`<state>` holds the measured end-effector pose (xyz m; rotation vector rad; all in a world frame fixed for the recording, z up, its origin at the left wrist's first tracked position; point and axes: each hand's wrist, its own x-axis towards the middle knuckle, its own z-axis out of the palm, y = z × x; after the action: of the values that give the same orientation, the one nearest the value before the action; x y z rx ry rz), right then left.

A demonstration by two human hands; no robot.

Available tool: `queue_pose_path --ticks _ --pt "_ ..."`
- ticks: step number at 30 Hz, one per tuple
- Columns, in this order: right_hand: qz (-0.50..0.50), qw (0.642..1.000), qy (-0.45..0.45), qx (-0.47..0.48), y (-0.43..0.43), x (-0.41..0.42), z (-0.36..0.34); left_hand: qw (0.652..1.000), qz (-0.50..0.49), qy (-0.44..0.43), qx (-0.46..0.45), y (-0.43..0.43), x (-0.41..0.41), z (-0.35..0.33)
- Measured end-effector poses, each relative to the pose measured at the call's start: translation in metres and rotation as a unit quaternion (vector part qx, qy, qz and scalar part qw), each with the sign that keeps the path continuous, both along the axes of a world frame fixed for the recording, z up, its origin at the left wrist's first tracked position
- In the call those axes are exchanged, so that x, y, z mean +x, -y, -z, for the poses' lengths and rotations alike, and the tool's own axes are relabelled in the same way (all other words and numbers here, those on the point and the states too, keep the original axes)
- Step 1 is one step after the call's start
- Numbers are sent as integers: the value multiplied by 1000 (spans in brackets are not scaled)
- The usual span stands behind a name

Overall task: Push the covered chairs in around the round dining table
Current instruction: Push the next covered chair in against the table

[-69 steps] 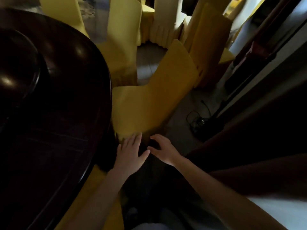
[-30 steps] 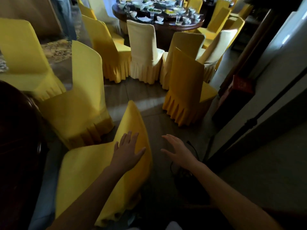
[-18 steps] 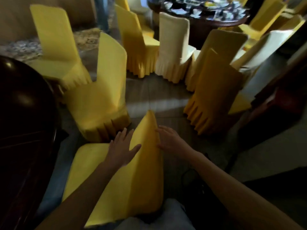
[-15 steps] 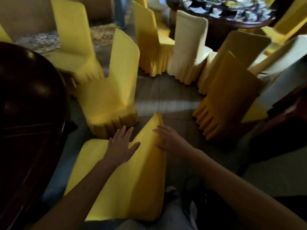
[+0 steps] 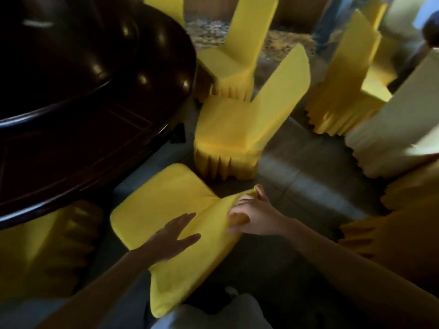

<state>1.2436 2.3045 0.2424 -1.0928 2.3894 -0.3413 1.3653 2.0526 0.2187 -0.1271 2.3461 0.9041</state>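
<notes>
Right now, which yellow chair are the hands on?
The nearest chair, seat facing the dark table: left hand flat on its backrest, right hand gripping the top edge.

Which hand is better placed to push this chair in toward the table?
Probably the right hand: it grips the top edge of the nearest chair's backrest, while the left hand lies flat, open.
</notes>
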Motion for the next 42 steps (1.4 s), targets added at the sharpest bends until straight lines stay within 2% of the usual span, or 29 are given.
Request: queue_pose_path --ticks 5,7,13,21,27,32,42 --pt "-109 992 -59 20 -1 -9 6 992 -84 65 67 -21 61 7" --pt "-120 989 -89 16 -2 -9 9 990 -107 59 70 -36 78 5" --pt "-141 980 -139 -10 -6 -10 19 986 -133 -71 -68 -58 88 -1" --pt "-150 972 -176 -51 -6 -18 29 963 -119 -191 -149 -61 91 7" --pt "-137 979 -152 -10 19 -38 17 955 -128 -222 -151 -42 69 2" --pt "-116 990 -79 9 56 -73 8 948 -159 -215 -176 -20 41 1" --pt "-107 992 -58 35 126 -119 8 926 -281 -178 -178 36 -5 -9"
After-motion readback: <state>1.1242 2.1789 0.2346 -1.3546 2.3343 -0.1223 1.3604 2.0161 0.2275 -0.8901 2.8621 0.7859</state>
